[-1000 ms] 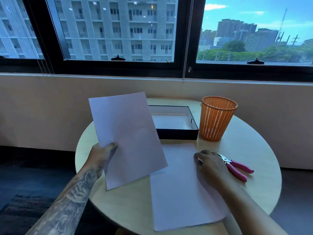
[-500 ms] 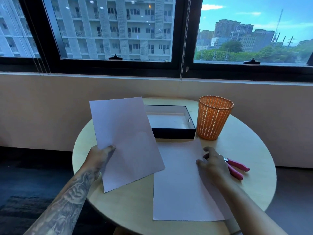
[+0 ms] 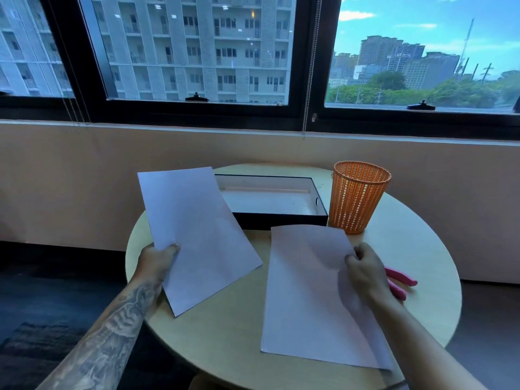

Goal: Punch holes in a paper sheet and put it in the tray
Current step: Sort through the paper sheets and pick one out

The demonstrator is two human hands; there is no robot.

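Two sheets clamped before tray [image 3: 281, 219], seemingly unpunched: left sheet [image 3: 197, 235] in left grip [image 3: 157, 260], right sheet [image 3: 306, 291] in right grip [image 3: 365, 273]. Punch [image 3: 401, 280] judged needed next.

My left arm [image 3: 92, 358] has a big dark grey tattoo [image 3: 123, 316] of swirly shapes, maybe feathers. My right arm [image 3: 422, 342] is plain. My left hand [image 3: 157, 260] and right hand [image 3: 365, 274] are bare.
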